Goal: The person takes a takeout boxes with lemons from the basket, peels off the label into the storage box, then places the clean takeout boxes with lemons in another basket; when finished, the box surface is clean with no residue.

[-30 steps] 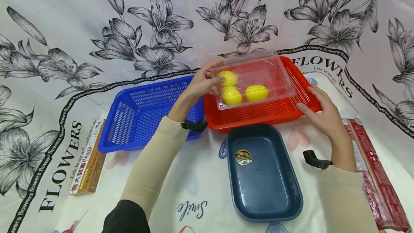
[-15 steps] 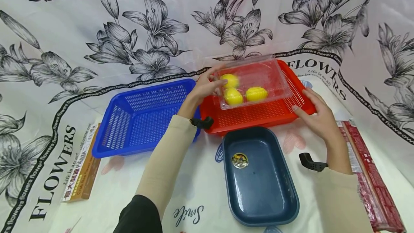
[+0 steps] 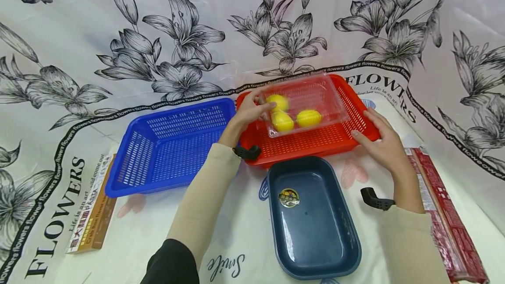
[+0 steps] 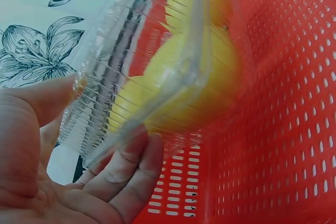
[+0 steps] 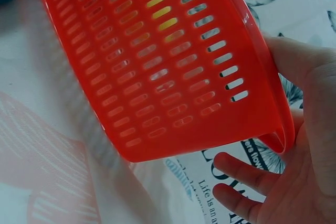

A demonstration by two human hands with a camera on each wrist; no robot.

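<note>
My left hand grips the left end of a clear plastic container. The thumb lies on its outer wall and the fingers curl against its underside in the left wrist view. Inside it are three lemons, bunched toward that end. Tilted, the container sits over the red basket; whether it touches the basket's floor I cannot tell. My right hand holds the basket's right corner, thumb at the rim. In the right wrist view two of its fingers stretch out below the corner, and another is partly hidden by the rim.
A blue basket stands at left, touching or nearly touching the red one. In front is a dark blue tray with a round sticker. A pasta box lies far left, a red package far right. Flower-printed cloth rises behind.
The container with the lemons has come down slightly toward the red basket, held by my left hand. My right hand stays at the basket's corner. The head view has shifted a little.
</note>
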